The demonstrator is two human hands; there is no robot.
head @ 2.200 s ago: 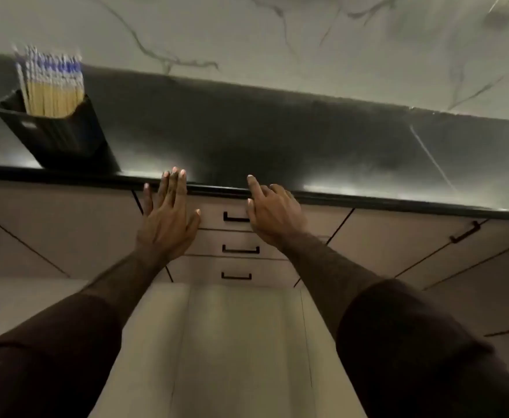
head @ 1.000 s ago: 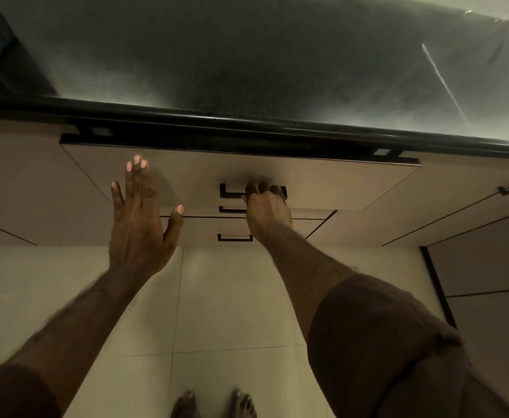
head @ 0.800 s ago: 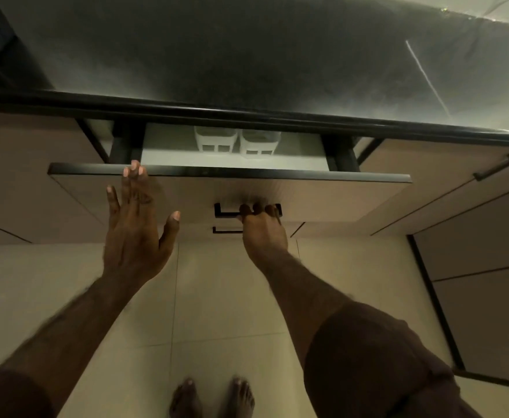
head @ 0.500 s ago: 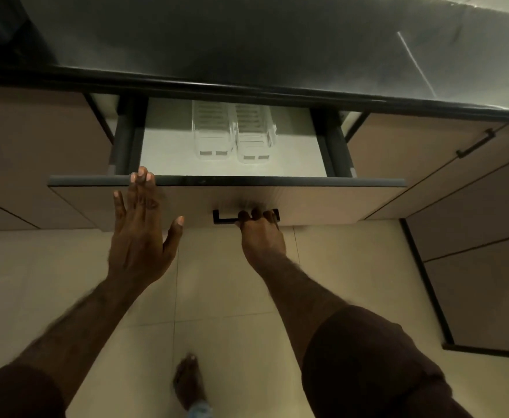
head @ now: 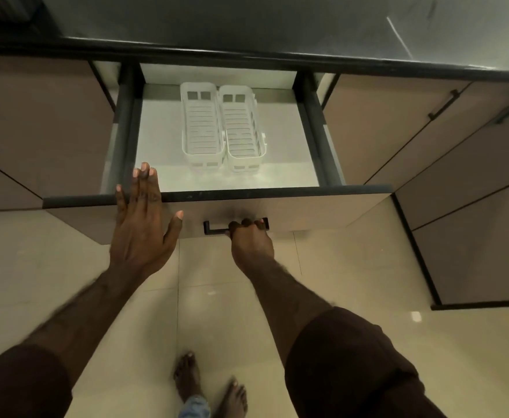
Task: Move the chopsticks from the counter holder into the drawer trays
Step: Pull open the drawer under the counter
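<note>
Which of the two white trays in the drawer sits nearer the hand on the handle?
The right-hand tray. It lies almost directly behind the right hand gripping the handle; the other tray sits beside it, farther left.

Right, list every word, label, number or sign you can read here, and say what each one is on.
None: no readable text shows in this view.
The two white trays in the open drawer are plain, with no label visible.
The drawer handle, gripped by the right hand, and the cupboard fronts carry no markings.
</note>
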